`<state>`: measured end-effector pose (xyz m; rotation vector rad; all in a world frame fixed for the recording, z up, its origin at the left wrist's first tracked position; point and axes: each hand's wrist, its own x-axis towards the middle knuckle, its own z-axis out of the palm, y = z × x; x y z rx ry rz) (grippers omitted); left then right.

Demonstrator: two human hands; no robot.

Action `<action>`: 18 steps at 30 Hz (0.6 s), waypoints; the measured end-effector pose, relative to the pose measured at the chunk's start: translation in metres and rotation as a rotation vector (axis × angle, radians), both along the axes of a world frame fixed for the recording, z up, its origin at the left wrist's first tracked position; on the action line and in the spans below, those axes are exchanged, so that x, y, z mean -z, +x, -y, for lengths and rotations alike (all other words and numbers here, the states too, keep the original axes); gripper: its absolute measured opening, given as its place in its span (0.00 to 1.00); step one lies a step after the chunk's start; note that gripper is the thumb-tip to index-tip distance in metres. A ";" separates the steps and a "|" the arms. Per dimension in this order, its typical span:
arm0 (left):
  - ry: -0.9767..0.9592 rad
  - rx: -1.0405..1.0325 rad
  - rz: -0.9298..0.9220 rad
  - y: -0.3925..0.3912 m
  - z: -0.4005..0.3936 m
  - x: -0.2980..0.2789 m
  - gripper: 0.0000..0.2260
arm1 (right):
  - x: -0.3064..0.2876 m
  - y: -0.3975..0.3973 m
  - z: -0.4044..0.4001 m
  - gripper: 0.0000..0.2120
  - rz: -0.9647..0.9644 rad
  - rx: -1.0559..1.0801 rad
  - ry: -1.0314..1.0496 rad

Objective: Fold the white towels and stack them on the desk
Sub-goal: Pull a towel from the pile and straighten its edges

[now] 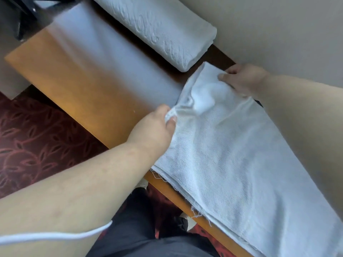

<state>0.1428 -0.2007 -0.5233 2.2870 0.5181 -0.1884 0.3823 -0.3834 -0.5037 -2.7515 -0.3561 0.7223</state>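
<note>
A white towel [232, 154] lies spread lengthwise on the wooden desk [78, 86], with frayed threads along its near edge. My left hand [156, 127] pinches the towel's near corner at its far end. My right hand [243, 80] grips the opposite corner by the wall. The cloth between my hands is bunched and slightly raised. A folded white towel [167, 32] rests further along the desk, against the wall.
A beige wall [278, 25] runs along the desk's far side. Red patterned carpet [37, 136] covers the floor to the left. A dark object [22, 15] stands at the desk's far left corner. My dark trousers [139, 229] show below.
</note>
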 end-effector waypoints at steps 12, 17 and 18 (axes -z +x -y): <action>0.122 0.016 -0.218 0.019 -0.023 0.019 0.13 | 0.023 0.022 -0.022 0.13 0.292 0.140 0.056; 0.301 0.012 -0.256 0.008 -0.033 0.014 0.06 | 0.039 0.014 -0.032 0.17 0.352 0.036 -0.064; 0.336 0.042 -0.273 0.006 -0.032 0.014 0.05 | 0.043 0.009 -0.031 0.19 0.355 0.038 -0.099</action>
